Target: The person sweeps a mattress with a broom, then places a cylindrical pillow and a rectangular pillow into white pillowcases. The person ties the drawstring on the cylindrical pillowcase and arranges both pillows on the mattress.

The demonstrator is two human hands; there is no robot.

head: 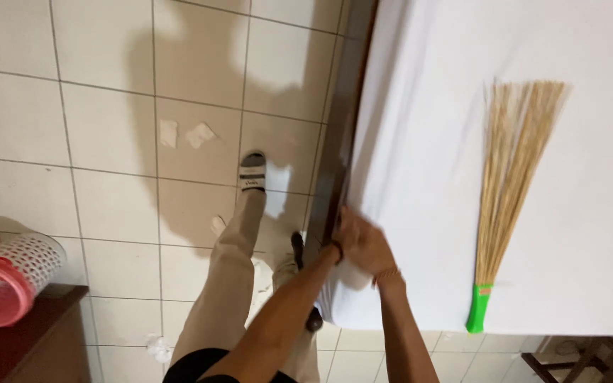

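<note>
At far left, a pink and white perforated basket (5,276) lies on a dark wooden cabinet (30,340). Paper scraps (186,133) dot the tiled floor (108,120). Further right, both hands meet at the bed's edge — the left hand (340,245) and the right hand (369,250) overlap, pressing the white sheet (420,142) near its corner; their grip is blurred, so I cannot tell. Well right, a straw broom (509,184) with green handle lies on the sheet.

Landmark: white bed sheet (427,142), broad bare cloth, open to pass.
Obstacle: stick broom (509,184) lying right of centre.
Left edge: dark bed frame (338,142).
Beyond frame: paper scraps (186,133) on floor tiles (108,106).
</note>
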